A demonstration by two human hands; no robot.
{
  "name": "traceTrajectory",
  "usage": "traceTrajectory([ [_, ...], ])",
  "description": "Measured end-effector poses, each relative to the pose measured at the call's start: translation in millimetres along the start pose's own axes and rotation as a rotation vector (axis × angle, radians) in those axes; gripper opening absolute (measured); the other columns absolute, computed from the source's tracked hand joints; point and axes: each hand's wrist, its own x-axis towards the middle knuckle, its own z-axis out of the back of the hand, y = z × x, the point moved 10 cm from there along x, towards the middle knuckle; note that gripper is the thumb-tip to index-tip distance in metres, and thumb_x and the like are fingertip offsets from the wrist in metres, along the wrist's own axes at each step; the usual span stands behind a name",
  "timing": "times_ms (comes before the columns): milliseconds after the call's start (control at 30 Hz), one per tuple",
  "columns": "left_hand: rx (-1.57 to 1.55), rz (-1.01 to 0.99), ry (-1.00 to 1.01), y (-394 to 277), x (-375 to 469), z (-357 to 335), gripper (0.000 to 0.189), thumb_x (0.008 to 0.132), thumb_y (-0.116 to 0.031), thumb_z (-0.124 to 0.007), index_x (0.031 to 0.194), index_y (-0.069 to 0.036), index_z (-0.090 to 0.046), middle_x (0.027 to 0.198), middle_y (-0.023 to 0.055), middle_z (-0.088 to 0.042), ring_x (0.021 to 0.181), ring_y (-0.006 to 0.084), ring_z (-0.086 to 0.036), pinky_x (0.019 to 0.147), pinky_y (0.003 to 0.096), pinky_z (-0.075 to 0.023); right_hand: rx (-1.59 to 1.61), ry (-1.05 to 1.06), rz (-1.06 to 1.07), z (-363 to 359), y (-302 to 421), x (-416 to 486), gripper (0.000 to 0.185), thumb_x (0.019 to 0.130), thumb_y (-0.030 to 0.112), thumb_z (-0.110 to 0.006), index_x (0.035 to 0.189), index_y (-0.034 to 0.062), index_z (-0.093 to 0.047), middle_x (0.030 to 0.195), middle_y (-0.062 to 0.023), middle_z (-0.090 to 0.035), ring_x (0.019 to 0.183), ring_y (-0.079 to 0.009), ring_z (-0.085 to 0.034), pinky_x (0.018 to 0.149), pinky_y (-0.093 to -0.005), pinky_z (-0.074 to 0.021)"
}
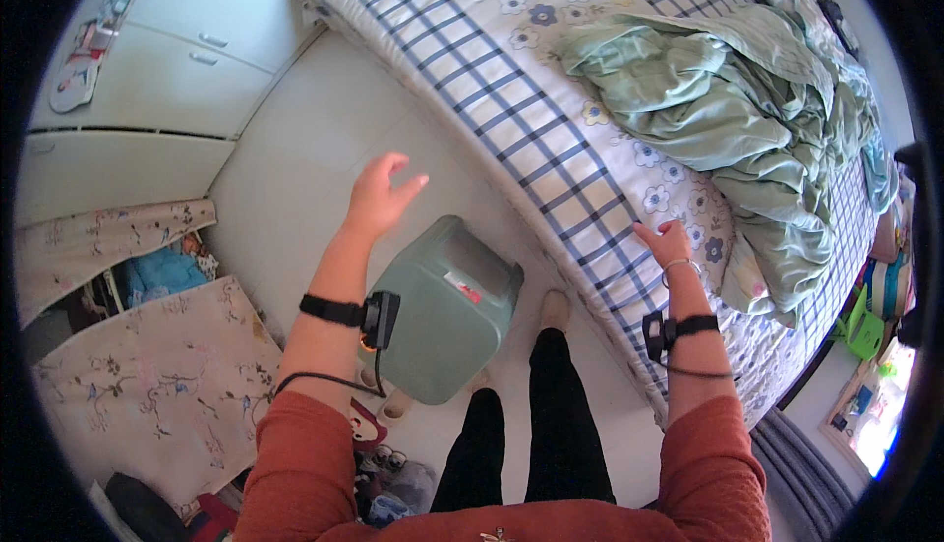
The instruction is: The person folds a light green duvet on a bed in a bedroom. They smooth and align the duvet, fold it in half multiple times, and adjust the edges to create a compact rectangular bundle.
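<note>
My left hand (382, 199) is held over the floor, thumb and fingers apart, with nothing in it. Just below it in the view stands a grey-green plastic stool or bin (420, 313) with a sticker on its side; which of the two I cannot tell. Over the bed's near edge, my right hand (669, 243) has its fingers partly curled and its thumb out, with nothing visible in it. Beneath it spreads a checked and flowered bed sheet (509, 110). A crumpled pale green quilt (708, 99) lies just beyond that hand.
Pale cabinets (177, 84) line the far left. Below them, a flowered cloth cover (162, 387) gapes over blue fabric (162, 276). Shoes (387, 457) and bags lie on the floor at lower left. A bright green plastic chair or stool (863, 328) stands beyond the bed.
</note>
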Motion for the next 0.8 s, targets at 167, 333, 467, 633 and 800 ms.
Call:
traceTrajectory([
  [167, 0.03, -0.027, 0.016, -58, 94, -71, 0.046, 0.071, -0.037, -0.079, 0.092, -0.002, -0.059, 0.101, 0.0175, -0.06, 0.094, 0.0302, -0.059, 0.08, 0.0392, -0.0481, -0.097, 0.113, -0.147, -33, -21, 25, 0.097, 0.056, 0.063, -0.078, 0.119, -0.0066, -0.052, 0.117, -0.0242, -0.06, 0.112, -0.0348, -0.058, 0.094, -0.0394, -0.0462],
  [333, 0.363, 0.032, 0.289, -91, 144, -166, 0.06, 0.063, -0.046, -0.082, 0.1, -0.003, -0.06, 0.109, 0.0175, -0.056, 0.101, 0.0321, -0.056, 0.085, 0.0397, -0.0477, -0.069, 0.217, -0.22, -29, -18, 27, 0.098, 0.056, 0.056, -0.082, 0.123, -0.0072, -0.05, 0.122, -0.0233, -0.058, 0.114, -0.0329, -0.057, 0.095, -0.0375, -0.0471],
  [467, 0.743, 0.175, 0.498, -90, 154, -211, 0.089, 0.061, -0.052, -0.082, 0.129, -0.005, -0.049, 0.132, 0.0174, -0.043, 0.125, 0.0339, -0.041, 0.101, 0.0412, -0.0414, -0.031, 0.246, -0.261, -27, -19, 23, 0.09, 0.057, 0.054, -0.083, 0.118, -0.0036, -0.052, 0.12, -0.0216, -0.059, 0.112, -0.0322, -0.058, 0.092, -0.04, -0.049],
  [633, 0.759, 0.174, 0.559, -90, 168, -225, 0.093, 0.053, -0.052, -0.085, 0.124, -0.001, -0.052, 0.129, 0.0196, -0.046, 0.121, 0.0366, -0.044, 0.1, 0.0423, -0.0421, -0.004, 0.22, -0.301, -28, -26, 21, 0.084, 0.056, 0.052, -0.084, 0.113, 0.0006, -0.049, 0.111, -0.0201, -0.06, 0.105, -0.035, -0.059, 0.086, -0.0436, -0.0504],
  [800, 0.788, 0.133, 0.603, -87, 179, -232, 0.094, 0.051, -0.054, -0.085, 0.119, 0.003, -0.054, 0.123, 0.0235, -0.049, 0.117, 0.0386, -0.046, 0.1, 0.0425, -0.041, 0.036, 0.193, -0.305, -22, -22, 19, 0.079, 0.055, 0.05, -0.084, 0.107, 0.0027, -0.048, 0.106, -0.0194, -0.059, 0.099, -0.0366, -0.06, 0.084, -0.0459, -0.0501],
])
